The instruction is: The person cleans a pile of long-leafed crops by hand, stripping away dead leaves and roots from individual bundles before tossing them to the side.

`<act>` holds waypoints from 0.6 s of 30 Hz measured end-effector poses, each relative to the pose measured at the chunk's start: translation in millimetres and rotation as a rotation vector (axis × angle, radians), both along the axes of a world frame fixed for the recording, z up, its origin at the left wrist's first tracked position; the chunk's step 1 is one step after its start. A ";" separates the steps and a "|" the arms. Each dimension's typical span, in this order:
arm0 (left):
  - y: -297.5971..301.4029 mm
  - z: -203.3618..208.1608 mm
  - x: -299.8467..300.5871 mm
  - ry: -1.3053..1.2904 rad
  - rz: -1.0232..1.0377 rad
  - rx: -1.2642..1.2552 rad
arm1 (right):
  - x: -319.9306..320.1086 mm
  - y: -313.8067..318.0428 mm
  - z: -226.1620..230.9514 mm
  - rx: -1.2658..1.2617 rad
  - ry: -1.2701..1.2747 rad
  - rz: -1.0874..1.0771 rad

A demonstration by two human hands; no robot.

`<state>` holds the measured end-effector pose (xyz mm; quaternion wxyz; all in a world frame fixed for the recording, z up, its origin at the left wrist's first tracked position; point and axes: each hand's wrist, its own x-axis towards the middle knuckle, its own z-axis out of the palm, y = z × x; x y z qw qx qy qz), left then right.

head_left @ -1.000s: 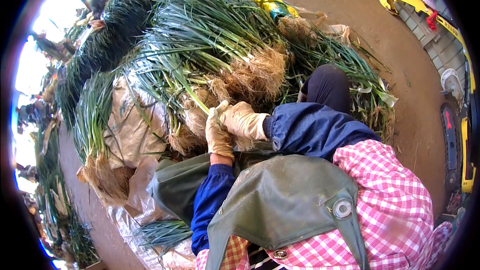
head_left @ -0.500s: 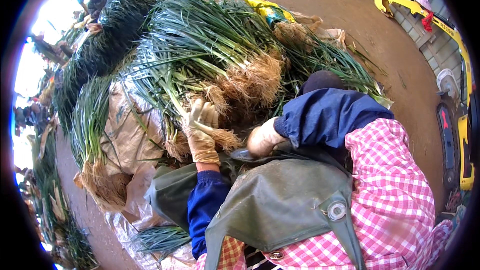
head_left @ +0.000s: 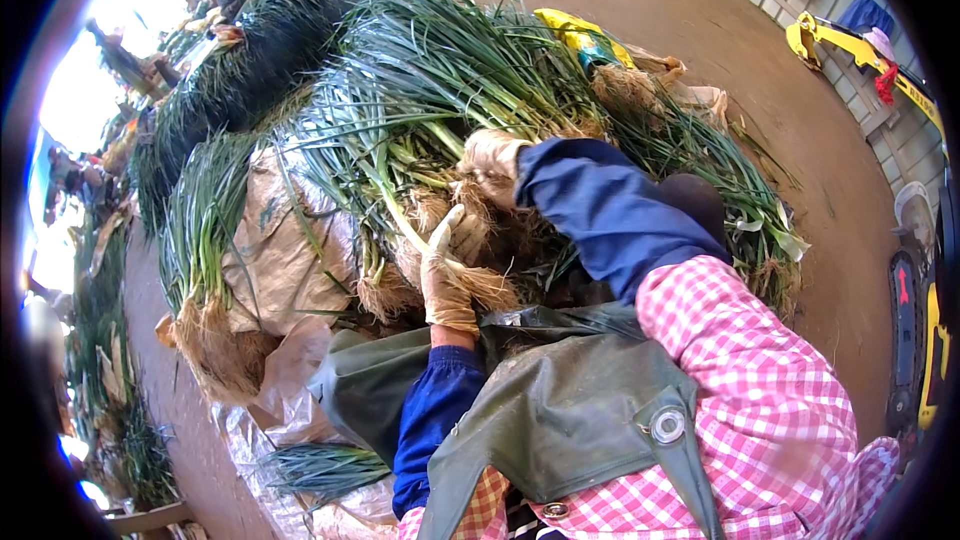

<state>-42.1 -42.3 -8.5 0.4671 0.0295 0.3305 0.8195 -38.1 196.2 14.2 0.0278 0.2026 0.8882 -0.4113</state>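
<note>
My gloved left hand point(head_left: 447, 275) is closed around a green onion point(head_left: 405, 223), whose pale shank slants up and left and whose bushy roots stick out to the right. My right hand point(head_left: 493, 165), also gloved, reaches up into the big pile of green onions point(head_left: 440, 70). Its fingers curl around stalks at the root end of that pile; which ones they grip is partly hidden. Tangled brown roots point(head_left: 425, 208) hang between the two hands. A dark green apron point(head_left: 580, 390) covers my lap.
A bundle of green onions point(head_left: 205, 250) leans at the left on brown sacking point(head_left: 285, 250). More leaves point(head_left: 325, 470) lie on plastic sheeting below. A yellow bag point(head_left: 580, 38) sits behind the pile. Bare brown floor point(head_left: 790, 140) lies to the right, with a yellow toy digger point(head_left: 850, 40) by the wall.
My right hand has moved from my lap up and left to the pile's root ends. The left hand keeps its hold on the green onion. The whole view has shifted slightly.
</note>
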 end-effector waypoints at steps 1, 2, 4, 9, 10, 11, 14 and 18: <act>1.4 3.1 0.0 0.008 0.008 -0.006 | 0.5 -0.2 3.0 -0.443 0.060 0.010; -10.6 2.5 -2.1 -0.003 0.067 -0.022 | -4.9 -39.5 31.4 -0.440 -0.138 0.038; -24.4 -7.8 -1.2 -0.117 0.058 0.036 | 21.9 -94.9 77.4 -0.210 -0.040 0.318; -9.1 20.3 26.3 -0.288 0.003 0.110 | 17.6 -89.6 33.3 -0.158 -0.274 0.071; -6.7 23.7 31.3 -0.261 0.003 0.112 | 9.6 -69.8 -2.4 -0.446 -0.089 -0.008; -14.2 21.2 30.4 -0.237 0.044 0.104 | 5.2 -83.5 8.5 -0.556 -0.072 -0.077; -29.6 15.4 27.2 -0.269 -0.054 0.171 | 2.4 -118.3 57.7 -0.724 -0.103 -0.233; -30.6 16.5 24.1 -0.242 -0.092 0.207 | 3.1 -103.4 15.3 -0.920 0.263 -0.133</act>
